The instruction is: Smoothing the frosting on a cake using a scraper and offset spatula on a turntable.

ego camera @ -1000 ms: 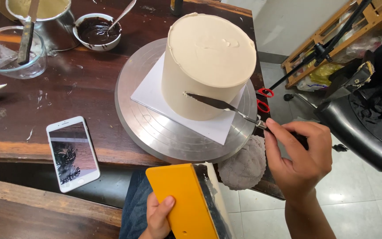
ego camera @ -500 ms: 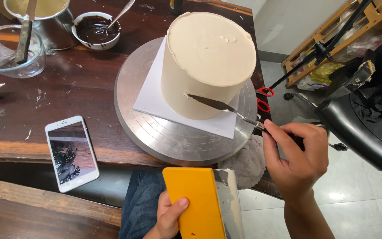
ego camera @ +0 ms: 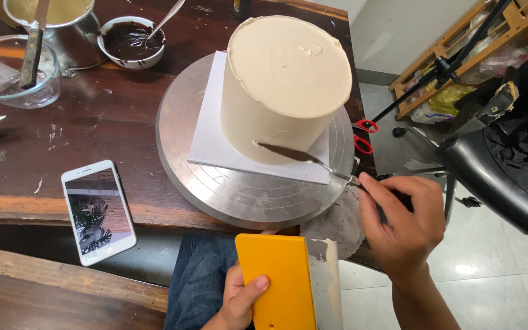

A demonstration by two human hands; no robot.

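Bench: dark brown wood, with the round metal turntable sitting on it.
Cake: tall, round and cream-coloured, standing on a white square board in the middle of the turntable.
Scraper: flat and orange, just below the turntable; the left hand has its grip clenched around the bottom, thumb on the front.
Phone: white, lying flat on the bench to the left of the turntable.
Palette knife: thin metal blade, its tip touching the low side of the cake; the right hand grasps the handle tight, off the right edge of the turntable.
Bowl: small, full of dark chocolate, with a spoon in it, up and left of the cake.
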